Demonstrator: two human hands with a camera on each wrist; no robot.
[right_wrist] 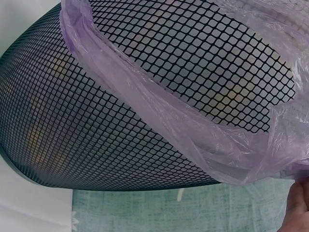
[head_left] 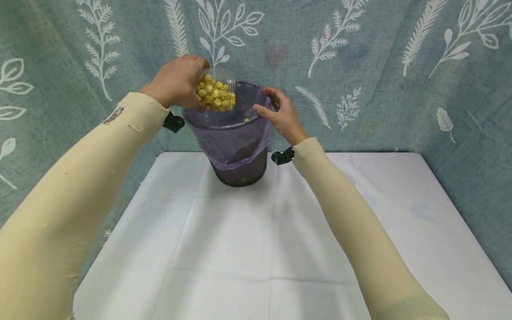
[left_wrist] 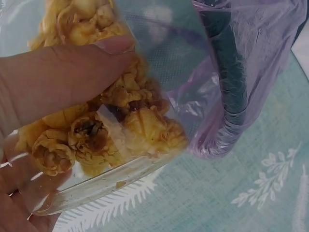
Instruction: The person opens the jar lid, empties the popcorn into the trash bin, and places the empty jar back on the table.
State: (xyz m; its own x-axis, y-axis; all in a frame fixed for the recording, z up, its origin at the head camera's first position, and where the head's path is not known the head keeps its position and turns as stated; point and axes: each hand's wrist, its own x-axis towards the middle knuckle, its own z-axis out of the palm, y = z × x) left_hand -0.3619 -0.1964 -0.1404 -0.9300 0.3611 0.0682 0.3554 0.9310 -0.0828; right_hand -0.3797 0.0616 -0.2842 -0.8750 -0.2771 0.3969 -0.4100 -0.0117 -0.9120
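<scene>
My left hand (head_left: 179, 82) grips a clear plastic jar (head_left: 230, 91), tipped on its side over the left part of a trash bin's mouth. Yellow popcorn (head_left: 215, 94) fills much of the jar and lies toward its mouth; the left wrist view shows the thumb (left_wrist: 72, 67) across the jar's wall. The black mesh trash bin (right_wrist: 96, 140) wears a purple plastic liner (head_left: 236, 144) folded over its rim. At the right side of that rim, my right hand (head_left: 283, 116) holds the edge, thumb and fingers about it. A small yellow bit shows inside the bin.
The bin stands at the back of a table with a white cloth (head_left: 240, 249). Close behind it hangs a blue-green curtain (head_left: 276, 58) with white leaf prints, which also runs along both sides.
</scene>
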